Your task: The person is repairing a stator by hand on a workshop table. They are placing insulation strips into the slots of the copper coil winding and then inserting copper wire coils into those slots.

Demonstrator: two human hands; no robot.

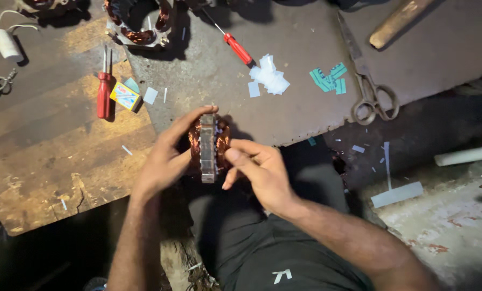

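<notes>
I hold a motor part [207, 146] in the middle of the frame, just below the edge of the tabletop [208, 70]. It is a grey metal block with shiny copper wire wound on both sides. My left hand [163, 161] is wrapped round its left side, and my left fingers [192, 116] curl over the top, clamped on it. My right hand [260, 170] is on the right side. My right fingers [233, 156] press on the copper wire there, close together. It is dark here, so I think they pinch the wire, but I cannot be sure.

On the tabletop at the upper left lies a red screwdriver [103, 94], and just beside it a small yellow box [125, 96]. A second red screwdriver [235, 46] lies near the top middle. Next to it is a pile of white paper bits [269, 77]. A little to the right lie some green paper bits [329, 78]. Scissors [366, 81] lie at the upper right, near a wooden handle [397, 21]. Another wound coil [136, 21] sits at the top edge. A white plug [5, 42] is in the far upper left corner. A white strip [397, 194] lies on the floor at the right.
</notes>
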